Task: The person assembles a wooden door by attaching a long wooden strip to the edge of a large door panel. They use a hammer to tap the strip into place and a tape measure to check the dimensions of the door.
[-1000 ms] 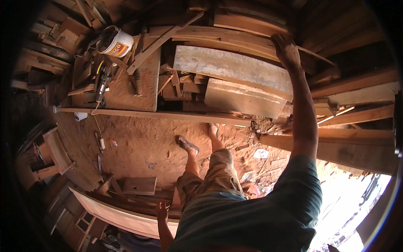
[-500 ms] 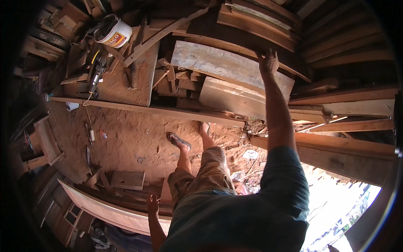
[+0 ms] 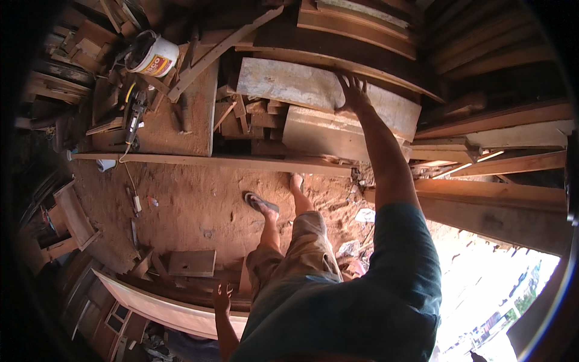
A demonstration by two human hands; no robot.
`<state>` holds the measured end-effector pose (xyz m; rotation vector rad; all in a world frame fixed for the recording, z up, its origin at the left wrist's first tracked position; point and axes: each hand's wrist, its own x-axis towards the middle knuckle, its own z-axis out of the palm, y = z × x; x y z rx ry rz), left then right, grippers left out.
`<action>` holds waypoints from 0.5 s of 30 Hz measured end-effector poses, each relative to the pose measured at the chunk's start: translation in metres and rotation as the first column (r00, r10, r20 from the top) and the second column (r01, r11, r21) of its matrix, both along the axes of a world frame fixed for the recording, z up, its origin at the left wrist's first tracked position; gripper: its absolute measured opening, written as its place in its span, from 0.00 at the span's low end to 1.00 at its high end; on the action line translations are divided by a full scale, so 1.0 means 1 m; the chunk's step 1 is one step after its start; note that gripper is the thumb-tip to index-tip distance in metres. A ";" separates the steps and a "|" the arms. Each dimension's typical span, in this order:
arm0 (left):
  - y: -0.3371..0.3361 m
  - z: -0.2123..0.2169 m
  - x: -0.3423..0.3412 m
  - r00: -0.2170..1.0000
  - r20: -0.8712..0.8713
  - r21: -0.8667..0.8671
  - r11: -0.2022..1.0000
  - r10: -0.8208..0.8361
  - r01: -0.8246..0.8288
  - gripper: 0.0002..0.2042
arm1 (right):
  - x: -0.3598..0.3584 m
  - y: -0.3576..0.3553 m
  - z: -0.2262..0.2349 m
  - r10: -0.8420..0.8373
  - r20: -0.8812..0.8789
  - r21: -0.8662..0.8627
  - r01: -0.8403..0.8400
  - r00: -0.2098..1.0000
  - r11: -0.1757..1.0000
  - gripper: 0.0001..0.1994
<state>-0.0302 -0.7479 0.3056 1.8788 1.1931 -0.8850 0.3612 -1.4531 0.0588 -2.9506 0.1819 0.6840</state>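
Where a whitish board (image 3: 289,79) lies, the right hand (image 3: 354,99) spreads across it.

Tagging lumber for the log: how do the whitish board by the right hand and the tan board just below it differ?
The whitish board is blotchy; the tan board has a plainer brown face. The whitish board looks longer in view than the tan board. Both slant down to the right in view.
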 end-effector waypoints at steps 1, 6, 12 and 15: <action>0.002 0.000 0.004 0.999 -0.015 -0.037 0.998 -0.043 0.042 0.28 | -0.001 -0.001 0.003 -0.067 0.011 0.036 0.066 0.998 0.997 0.77; -0.010 0.012 0.038 0.998 -0.011 0.016 0.998 -0.068 0.069 0.29 | 0.002 0.008 0.037 -0.053 0.083 -0.078 0.060 0.995 0.995 0.71; -0.001 0.005 0.032 0.994 -0.043 0.008 0.994 -0.104 0.105 0.28 | -0.098 0.026 0.008 0.043 0.438 -0.200 0.051 0.898 0.978 0.33; -0.001 -0.004 0.029 0.989 -0.083 -0.038 0.992 -0.120 0.118 0.28 | -0.137 0.046 0.001 0.040 0.404 -0.034 -0.029 0.914 0.999 0.20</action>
